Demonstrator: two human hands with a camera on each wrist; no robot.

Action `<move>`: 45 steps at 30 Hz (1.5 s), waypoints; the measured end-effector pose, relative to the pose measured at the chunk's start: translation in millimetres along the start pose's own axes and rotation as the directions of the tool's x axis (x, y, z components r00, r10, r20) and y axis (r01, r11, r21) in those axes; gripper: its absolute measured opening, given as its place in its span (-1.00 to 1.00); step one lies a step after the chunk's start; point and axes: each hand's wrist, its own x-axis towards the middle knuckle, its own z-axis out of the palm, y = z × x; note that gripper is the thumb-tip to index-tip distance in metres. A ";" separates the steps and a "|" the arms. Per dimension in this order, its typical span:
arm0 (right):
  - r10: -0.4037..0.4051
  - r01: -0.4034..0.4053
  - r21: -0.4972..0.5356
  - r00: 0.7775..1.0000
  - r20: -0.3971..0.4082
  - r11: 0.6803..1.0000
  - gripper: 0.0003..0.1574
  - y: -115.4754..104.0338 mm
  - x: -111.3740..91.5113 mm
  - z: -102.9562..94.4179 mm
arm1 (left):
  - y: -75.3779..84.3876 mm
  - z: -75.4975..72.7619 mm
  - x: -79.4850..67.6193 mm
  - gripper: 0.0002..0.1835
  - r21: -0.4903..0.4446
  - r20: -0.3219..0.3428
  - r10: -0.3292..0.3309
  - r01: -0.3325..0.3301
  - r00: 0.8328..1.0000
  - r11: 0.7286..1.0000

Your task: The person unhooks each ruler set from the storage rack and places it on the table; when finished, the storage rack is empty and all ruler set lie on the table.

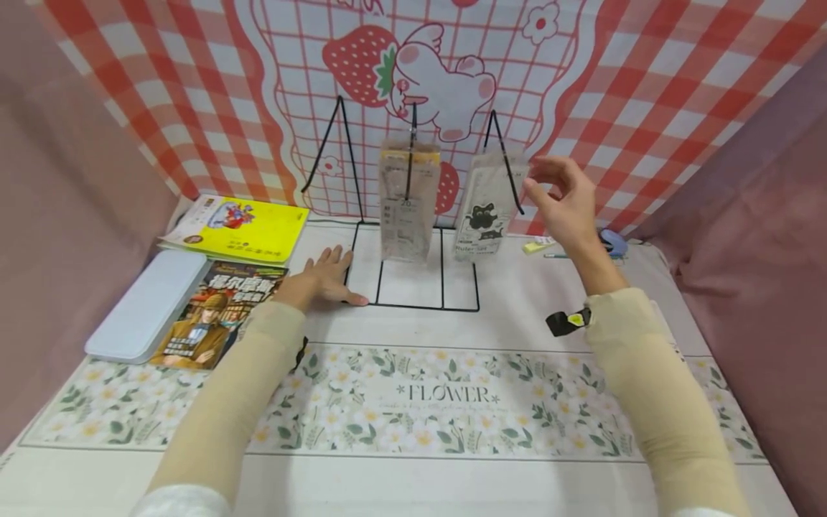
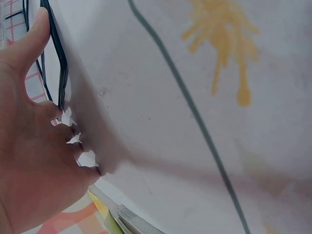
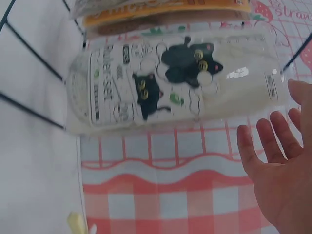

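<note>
A black wire display rack (image 1: 423,307) stands on the bench (image 1: 413,330). The clear packet marked "Ruler Set" (image 1: 481,208), with black cats on its card, hangs from the rack's right hook (image 1: 507,161), slightly tilted. A second packet (image 1: 407,215), topped by an orange-yellow strip, hangs from the middle hook just beside it.

Of the two hands, the left hand (image 1: 328,276) lies low at the rack's near left corner, fingers spread, thumb against the wire base; it grips nothing. The right hand (image 1: 565,201) is raised beside the upper end of the ruler packet, fingers loosely bent and parted, with nothing in its hold. Whether a fingertip brushes the packet's edge, I cannot tell.

The likeliest trouble is at the right hook: its tip slopes down toward the front, so a forward nudge from the right hand could slide the ruler packet off. A sideways push might swing it into the middle packet. The thin wire base looks light, so a tug on the hook could twist or tip the rack, particularly as the left hand steadies only one corner, should its thumb lift.
</note>
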 end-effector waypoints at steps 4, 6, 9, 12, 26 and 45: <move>-0.031 0.032 0.019 0.999 -0.020 0.999 -0.67 0.7 3.6 5.8 | 2.1 -0.3 0.2 0.26 0.003 0.005 0.004 -0.004 1.000 1.000; -0.053 0.053 -0.002 0.998 -0.018 0.999 -0.70 5.9 5.7 5.9 | 2.9 -0.5 -0.1 0.26 0.005 0.008 0.000 0.000 1.000 1.000; -0.088 0.088 -0.031 0.996 0.013 0.996 -0.72 13.7 10.0 3.9 | 3.5 -0.6 -0.5 0.26 0.004 0.008 -0.002 0.002 1.000 1.000; -0.081 0.085 -0.069 0.994 0.069 0.994 -0.71 14.6 13.4 -0.3 | 3.5 -0.3 -0.6 0.26 0.002 0.008 0.001 -0.001 1.000 1.000; -0.050 0.095 -0.207 0.976 0.213 0.974 -0.76 -10.3 -8.3 -18.5 | -0.4 0.6 1.7 0.26 -0.009 0.026 -0.013 0.013 1.000 1.000; -0.063 0.090 -0.083 0.957 0.282 0.992 -0.77 -34.2 -41.5 -39.1 | -0.8 -1.1 0.1 0.25 0.010 0.034 0.011 -0.012 0.999 1.000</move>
